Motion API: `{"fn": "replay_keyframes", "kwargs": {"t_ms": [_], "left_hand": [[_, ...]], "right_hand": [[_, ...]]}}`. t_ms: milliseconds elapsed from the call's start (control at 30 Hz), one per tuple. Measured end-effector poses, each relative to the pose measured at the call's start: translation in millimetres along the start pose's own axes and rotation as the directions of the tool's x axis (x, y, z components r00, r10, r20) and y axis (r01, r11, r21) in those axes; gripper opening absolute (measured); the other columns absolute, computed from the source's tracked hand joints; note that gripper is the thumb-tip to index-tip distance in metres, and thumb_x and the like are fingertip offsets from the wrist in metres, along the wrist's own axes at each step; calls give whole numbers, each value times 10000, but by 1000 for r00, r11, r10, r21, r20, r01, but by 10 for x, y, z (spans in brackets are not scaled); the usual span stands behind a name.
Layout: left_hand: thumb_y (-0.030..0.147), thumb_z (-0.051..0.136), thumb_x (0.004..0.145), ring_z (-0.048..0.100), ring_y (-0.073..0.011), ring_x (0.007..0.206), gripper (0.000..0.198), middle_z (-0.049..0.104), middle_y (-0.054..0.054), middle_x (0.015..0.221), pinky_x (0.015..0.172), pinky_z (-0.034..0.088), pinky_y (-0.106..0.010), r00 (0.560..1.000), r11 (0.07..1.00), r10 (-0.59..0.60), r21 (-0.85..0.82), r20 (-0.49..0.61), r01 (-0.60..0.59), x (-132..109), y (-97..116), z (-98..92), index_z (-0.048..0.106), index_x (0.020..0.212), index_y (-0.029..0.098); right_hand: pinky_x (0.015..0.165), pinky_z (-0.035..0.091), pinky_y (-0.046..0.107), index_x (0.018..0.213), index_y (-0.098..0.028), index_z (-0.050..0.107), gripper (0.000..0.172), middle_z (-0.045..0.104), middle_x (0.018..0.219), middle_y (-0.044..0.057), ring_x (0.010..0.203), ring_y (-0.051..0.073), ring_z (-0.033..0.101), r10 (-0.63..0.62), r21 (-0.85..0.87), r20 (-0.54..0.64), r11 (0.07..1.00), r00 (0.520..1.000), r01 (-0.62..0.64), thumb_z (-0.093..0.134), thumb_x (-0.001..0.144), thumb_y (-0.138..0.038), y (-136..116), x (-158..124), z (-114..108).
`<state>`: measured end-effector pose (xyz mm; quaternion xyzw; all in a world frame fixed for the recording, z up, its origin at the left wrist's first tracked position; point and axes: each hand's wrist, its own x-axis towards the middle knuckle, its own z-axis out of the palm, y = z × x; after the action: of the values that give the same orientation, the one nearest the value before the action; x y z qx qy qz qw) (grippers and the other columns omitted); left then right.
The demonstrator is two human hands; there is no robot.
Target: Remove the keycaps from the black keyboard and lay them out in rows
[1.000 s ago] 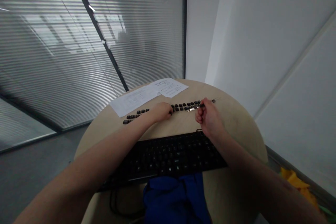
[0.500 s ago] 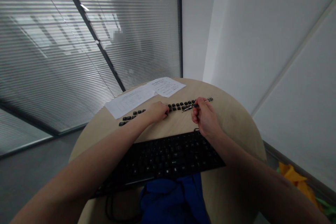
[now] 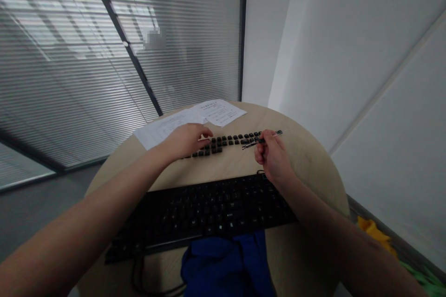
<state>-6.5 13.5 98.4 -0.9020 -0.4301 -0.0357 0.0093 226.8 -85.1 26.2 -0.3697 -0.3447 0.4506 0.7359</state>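
Note:
My left hand [image 3: 188, 140] hovers at the left part of the rows of loose black keycaps [image 3: 230, 139]. Its thumb and fingers are apart, with nothing visible between them, and it hides some of the caps. My right hand [image 3: 273, 153] is closed around a slim keycap puller [image 3: 250, 144] with metal wire ends, beside the right end of the rows. The puller's wire tip points left, just in front of the keycaps. Nearer to me lies a black keyboard [image 3: 209, 209], partly covered by my forearms.
Printed white papers [image 3: 219, 112] lie at the back left of the round wooden table [image 3: 306, 148]. A blue cloth [image 3: 226, 264] is at the near edge, with a black cable [image 3: 135, 274] left of it. Yellow cloth [image 3: 374, 232] lies low on the right.
My left hand has moved left along the keycap rows and its fingers have opened, uncovering caps in the front row. My right hand keeps its hold on the puller. The view has shifted slightly.

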Motion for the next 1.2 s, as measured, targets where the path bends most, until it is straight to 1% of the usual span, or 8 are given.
{"fn": "replay_keyframes", "kwargs": {"t_ms": [133,233,300,400,667,833,1000,1200], "left_hand": [[309,627,900,685,-191,876,265,787,-41,1036,815,479,-287,987,988,89,-136,137,-70,-258,83,46,775,1107,236],[299,629,909,689,-190,872,232,786,-46,1014,811,480,-289,968,960,178,-246,175,-132,-374,226,279,781,1067,224],[308,597,938,685,-196,874,226,779,-52,993,794,477,-294,963,941,220,-294,156,-167,-413,309,448,780,1027,210],[308,577,957,669,-194,851,220,763,-52,946,755,460,-289,952,915,286,-327,112,-236,-439,371,629,767,960,197],[292,574,969,662,-172,830,229,774,-40,943,734,443,-268,915,825,377,-500,142,-262,-444,317,724,781,1021,208],[283,590,958,682,-172,845,238,791,-33,957,748,461,-265,913,797,375,-559,159,-230,-430,289,783,795,1064,227],[260,615,941,690,-177,849,210,796,-41,949,751,468,-270,918,794,377,-553,125,-251,-410,291,841,802,1027,218],[258,636,925,675,-165,790,186,787,-30,894,707,453,-264,917,783,388,-557,89,-277,-400,270,883,801,1002,219]], "right_hand": [[352,290,182,813,-239,527,400,481,516,-99,383,75,422,66,-103,216,994,974,-45,716,864,-587,-93,-136,-2],[401,370,188,811,-225,555,413,545,553,-71,427,85,492,193,-267,482,961,855,-67,701,891,-603,-130,-327,19],[436,398,195,822,-218,563,407,558,554,-64,443,89,513,257,-360,579,932,774,-40,674,920,-597,-97,-447,43],[453,407,194,845,-212,558,399,548,556,-68,446,86,514,312,-457,610,889,728,2,637,948,-590,22,-558,83],[431,407,198,903,-223,545,347,591,615,-44,446,98,529,366,-628,531,776,764,65,588,984,-558,226,-633,82],[460,401,205,903,-227,533,250,567,607,-44,475,108,516,370,-699,557,692,744,179,525,1031,-441,221,-676,31],[500,395,219,872,-230,544,143,567,626,-35,513,119,507,338,-707,671,561,660,431,537,996,-300,148,-688,77],[541,410,235,860,-231,549,115,618,665,-20,536,128,557,245,-592,803,433,543,680,531,974,-236,87,-691,158]]}}
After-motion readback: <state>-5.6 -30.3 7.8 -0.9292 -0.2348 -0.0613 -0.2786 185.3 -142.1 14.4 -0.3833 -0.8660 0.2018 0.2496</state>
